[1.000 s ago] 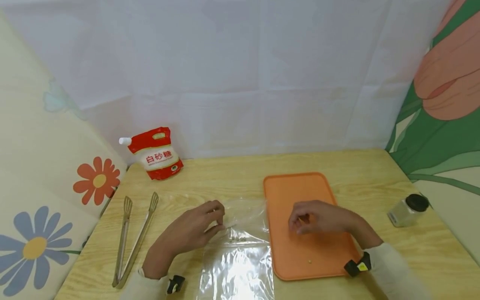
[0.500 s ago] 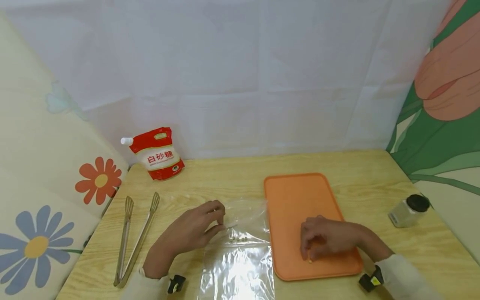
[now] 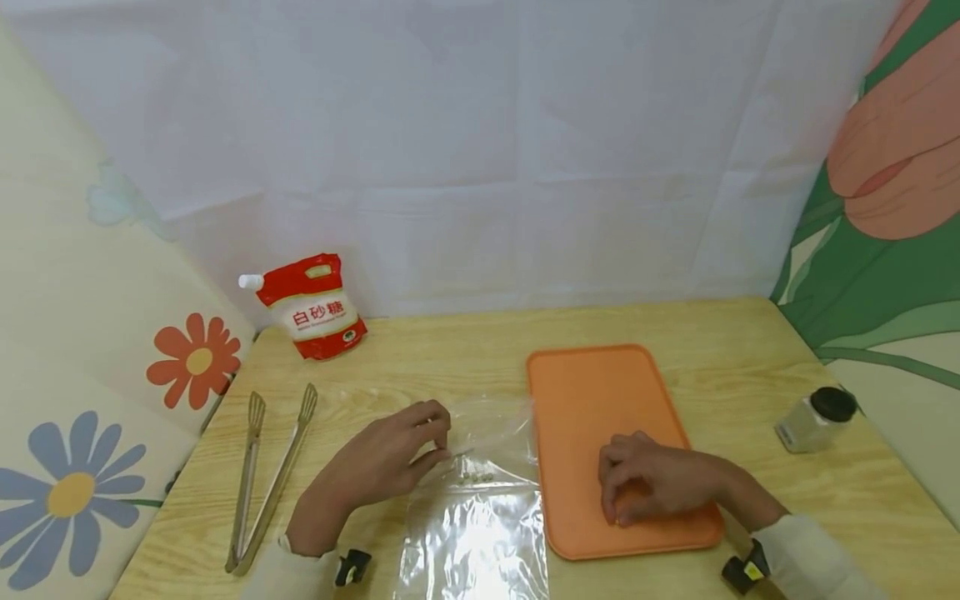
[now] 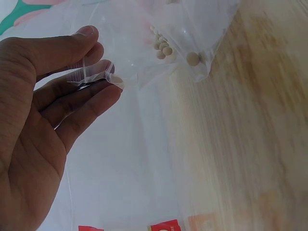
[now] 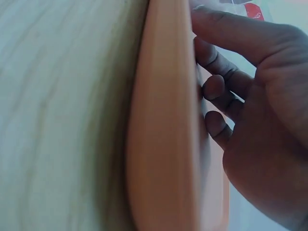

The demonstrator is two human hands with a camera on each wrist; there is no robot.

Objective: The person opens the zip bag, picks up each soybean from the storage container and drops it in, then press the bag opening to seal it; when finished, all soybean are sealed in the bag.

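Note:
My left hand pinches the upper left edge of a clear plastic bag that lies on the table. Inside the bag several small beige balls sit in a cluster, and one larger-looking ball lies near the bag's corner in the left wrist view. Over the front half of an orange tray, my right hand is lowered with thumb and fingertips together at one small yellowish ball, which they mostly cover. The tray's rim hides those fingertips in the right wrist view.
Metal tongs lie spread at the left of the wooden table. A red and white sugar pouch with a white cap stands at the back left. At the right is a clear jar with a black lid.
My right hand has come down and toward the tray's front, and its fingertips have closed around the small ball there. The left hand keeps its hold on the bag's edge.

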